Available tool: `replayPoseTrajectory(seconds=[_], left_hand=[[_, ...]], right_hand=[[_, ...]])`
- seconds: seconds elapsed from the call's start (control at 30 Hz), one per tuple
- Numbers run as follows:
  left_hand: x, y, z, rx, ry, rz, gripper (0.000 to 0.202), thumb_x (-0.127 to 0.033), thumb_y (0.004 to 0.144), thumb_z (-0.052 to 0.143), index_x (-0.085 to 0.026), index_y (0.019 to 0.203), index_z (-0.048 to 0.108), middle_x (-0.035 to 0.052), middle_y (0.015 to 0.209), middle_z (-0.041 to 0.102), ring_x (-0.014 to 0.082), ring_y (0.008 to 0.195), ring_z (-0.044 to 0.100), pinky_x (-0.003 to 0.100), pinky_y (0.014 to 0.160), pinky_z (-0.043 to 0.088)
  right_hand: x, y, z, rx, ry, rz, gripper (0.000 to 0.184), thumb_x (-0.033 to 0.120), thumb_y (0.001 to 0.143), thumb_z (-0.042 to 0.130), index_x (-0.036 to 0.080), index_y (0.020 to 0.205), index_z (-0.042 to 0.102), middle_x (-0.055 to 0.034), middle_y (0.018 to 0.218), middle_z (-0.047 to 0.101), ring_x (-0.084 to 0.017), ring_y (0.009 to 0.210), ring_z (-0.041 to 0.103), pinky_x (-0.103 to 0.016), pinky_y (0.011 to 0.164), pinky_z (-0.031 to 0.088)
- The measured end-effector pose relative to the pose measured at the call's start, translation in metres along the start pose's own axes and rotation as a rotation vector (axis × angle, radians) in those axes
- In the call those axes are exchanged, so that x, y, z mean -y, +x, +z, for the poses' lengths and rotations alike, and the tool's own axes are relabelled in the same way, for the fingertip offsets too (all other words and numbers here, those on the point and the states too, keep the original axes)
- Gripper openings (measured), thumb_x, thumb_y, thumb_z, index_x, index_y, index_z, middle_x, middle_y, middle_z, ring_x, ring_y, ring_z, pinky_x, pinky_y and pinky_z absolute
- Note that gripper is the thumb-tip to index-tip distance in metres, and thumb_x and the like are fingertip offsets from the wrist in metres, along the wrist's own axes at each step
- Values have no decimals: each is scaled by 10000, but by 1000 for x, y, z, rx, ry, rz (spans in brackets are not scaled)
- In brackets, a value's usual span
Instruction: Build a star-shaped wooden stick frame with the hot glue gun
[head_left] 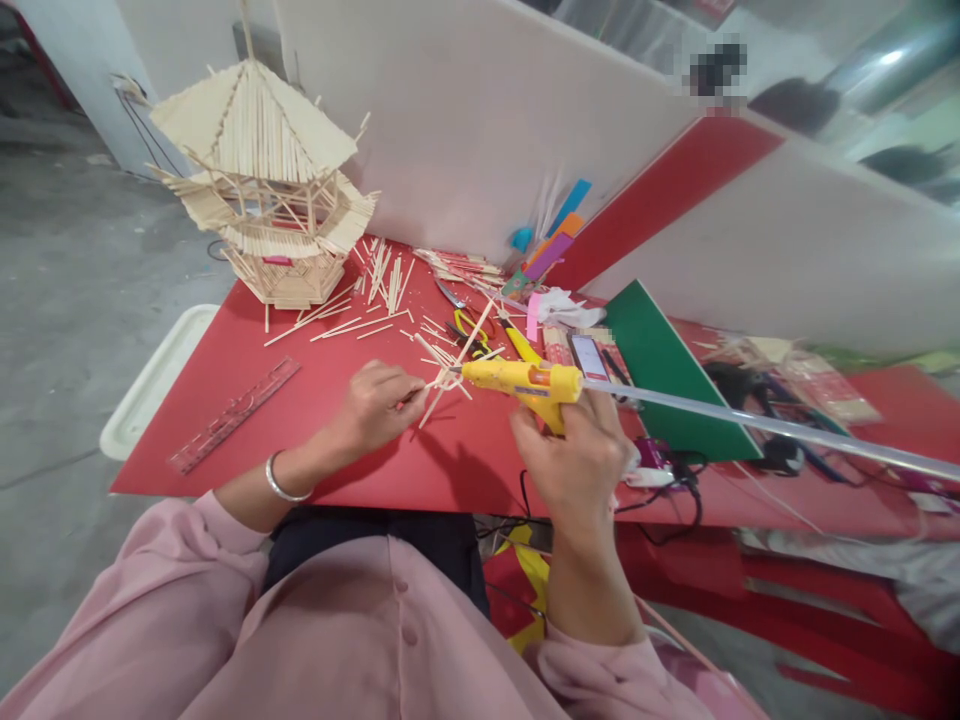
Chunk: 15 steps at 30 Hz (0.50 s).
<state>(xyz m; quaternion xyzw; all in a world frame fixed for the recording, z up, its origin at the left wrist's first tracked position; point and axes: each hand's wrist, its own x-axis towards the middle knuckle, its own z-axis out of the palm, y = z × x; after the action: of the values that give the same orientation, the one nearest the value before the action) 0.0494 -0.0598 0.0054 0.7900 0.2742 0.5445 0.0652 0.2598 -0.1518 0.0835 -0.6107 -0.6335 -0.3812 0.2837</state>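
Beyond the pink shirt [337, 640], inward from the near edge of the table [390, 470], steady the stick frame [446, 381] in the closed pinch of the left hand [379, 405], dabbing sparingly with the yellow glue gun [525, 379] wrapped firmly in the right hand [574, 460].

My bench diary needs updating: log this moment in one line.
left hand: holding stick assembly | right hand: gripping yellow glue gun | nozzle: at assembly
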Motion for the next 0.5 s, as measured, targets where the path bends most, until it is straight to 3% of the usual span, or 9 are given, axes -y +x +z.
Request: replayPoseTrajectory(seconds=[0.2, 0.5], left_hand=[[3, -4, 2, 6, 26, 7, 202, -187, 916, 599, -193, 722, 657, -35, 569, 595, 90, 530, 509, 269, 635, 404], [4, -4, 0, -24, 58, 68, 194, -213, 935, 619, -187, 748, 666, -24, 594, 626, 95, 544, 522, 272, 626, 398]], right_hand=[[1, -2, 0, 35, 3, 20, 121, 231, 755, 607, 219, 647, 553, -20, 698, 604, -146, 611, 555, -264, 525, 390], [2, -1, 0, 44, 28, -9, 53, 216, 771, 601, 197, 766, 650, -33, 743, 635, -153, 622, 564, -268, 529, 385]])
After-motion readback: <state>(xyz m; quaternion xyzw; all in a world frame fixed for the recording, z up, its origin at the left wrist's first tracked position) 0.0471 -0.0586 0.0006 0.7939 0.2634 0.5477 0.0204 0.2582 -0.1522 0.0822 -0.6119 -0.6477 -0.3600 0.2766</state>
